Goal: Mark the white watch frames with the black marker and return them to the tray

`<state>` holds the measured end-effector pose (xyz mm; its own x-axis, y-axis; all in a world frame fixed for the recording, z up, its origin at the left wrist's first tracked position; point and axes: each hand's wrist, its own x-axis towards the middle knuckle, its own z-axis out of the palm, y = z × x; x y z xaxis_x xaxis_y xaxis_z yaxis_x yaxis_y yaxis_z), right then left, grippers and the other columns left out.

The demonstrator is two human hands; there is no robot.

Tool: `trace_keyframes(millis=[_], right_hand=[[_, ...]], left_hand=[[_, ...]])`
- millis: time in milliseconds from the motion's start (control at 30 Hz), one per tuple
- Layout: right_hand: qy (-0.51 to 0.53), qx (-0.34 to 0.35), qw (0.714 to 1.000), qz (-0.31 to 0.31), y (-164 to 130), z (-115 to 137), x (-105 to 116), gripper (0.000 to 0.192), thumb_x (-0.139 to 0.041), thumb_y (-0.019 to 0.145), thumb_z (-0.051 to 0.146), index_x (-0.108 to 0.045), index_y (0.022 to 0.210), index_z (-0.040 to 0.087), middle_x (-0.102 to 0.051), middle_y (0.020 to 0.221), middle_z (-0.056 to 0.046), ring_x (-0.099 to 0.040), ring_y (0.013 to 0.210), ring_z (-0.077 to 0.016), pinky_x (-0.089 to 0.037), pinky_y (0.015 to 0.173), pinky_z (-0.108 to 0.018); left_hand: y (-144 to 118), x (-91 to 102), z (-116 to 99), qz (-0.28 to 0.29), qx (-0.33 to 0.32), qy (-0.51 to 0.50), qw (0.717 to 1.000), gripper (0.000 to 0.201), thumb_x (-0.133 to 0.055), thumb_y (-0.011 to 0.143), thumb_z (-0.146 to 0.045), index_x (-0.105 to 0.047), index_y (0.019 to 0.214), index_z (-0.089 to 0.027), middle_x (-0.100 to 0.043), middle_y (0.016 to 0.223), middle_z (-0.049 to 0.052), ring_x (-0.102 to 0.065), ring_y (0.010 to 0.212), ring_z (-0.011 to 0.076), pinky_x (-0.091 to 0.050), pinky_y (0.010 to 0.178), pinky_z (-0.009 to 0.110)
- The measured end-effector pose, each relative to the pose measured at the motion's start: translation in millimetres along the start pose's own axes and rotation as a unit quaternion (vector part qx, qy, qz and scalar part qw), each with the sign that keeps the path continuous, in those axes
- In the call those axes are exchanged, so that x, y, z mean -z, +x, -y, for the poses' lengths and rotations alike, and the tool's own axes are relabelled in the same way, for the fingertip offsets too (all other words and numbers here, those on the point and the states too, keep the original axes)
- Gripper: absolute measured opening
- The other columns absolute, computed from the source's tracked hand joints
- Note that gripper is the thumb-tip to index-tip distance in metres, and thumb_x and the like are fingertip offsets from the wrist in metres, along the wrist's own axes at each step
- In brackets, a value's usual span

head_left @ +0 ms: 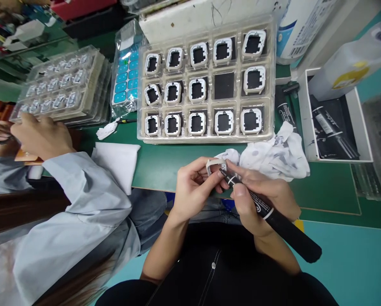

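A: Surface? 
B: Green bench mat; clear tray of white square frames upper centre; crumpled rag right of centre.
A: Hands?
B: Centre frame; left hand pinches a white frame; right hand grips a black marker, tip on the frame; co-worker's hand far left.

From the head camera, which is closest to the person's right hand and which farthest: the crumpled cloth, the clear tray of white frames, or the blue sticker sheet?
Measured from the right hand:
1. Crumpled cloth, just above the hand, touching or nearly so.
2. Clear tray of white frames, farther up the table.
3. Blue sticker sheet, far up and to the left.
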<state>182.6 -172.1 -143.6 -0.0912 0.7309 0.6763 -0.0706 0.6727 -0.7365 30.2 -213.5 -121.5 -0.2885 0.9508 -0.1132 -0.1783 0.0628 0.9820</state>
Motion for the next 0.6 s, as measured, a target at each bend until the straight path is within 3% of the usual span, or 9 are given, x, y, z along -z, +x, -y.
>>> trace_keyframes(millis=[167, 267, 600], right_hand=[[-0.009, -0.010, 1.000, 0.001, 0.0, -0.6, -0.2, 0.019, -0.082, 0.105, 0.012, -0.074, 0.108, 0.029, -0.078, 0.084, 0.007, -0.093, 0.087, -0.0240, -0.086, 0.103, -0.044], [-0.017, 0.000, 1.000, -0.005, 1.9, 1.0, -1.5, 0.021, -0.082, 0.104, 0.011, -0.075, 0.114, 0.028, -0.083, 0.087, 0.005, -0.095, 0.090, -0.0252, -0.086, 0.101, -0.041], [-0.032, -0.022, 0.999, -0.015, -2.5, -0.9, -0.6, 0.025, -0.092, 0.101, 0.012, -0.079, 0.116, 0.028, -0.092, 0.105, 0.002, -0.097, 0.106, -0.0312, -0.086, 0.091, -0.036]], left_hand=[[0.0, 0.2, -1.4, -0.005, 0.008, 0.011, 1.000, 0.031, -0.106, 0.095, -0.047, -0.090, 0.099, -0.020, -0.084, 0.075, 0.003, -0.081, 0.066, 0.0201, -0.070, 0.059, 0.028], [-2.2, -2.6, -1.0, -0.023, 0.011, 0.020, 0.999, 0.032, -0.107, 0.091, -0.046, -0.088, 0.096, -0.020, -0.083, 0.073, 0.003, -0.081, 0.063, 0.0204, -0.068, 0.056, 0.027], [-6.8, -7.4, -0.1, -0.047, 0.007, 0.000, 0.999, 0.016, -0.101, 0.086, -0.021, -0.085, 0.091, -0.018, -0.079, 0.067, -0.002, -0.076, 0.055, 0.0144, -0.061, 0.050, 0.019]])
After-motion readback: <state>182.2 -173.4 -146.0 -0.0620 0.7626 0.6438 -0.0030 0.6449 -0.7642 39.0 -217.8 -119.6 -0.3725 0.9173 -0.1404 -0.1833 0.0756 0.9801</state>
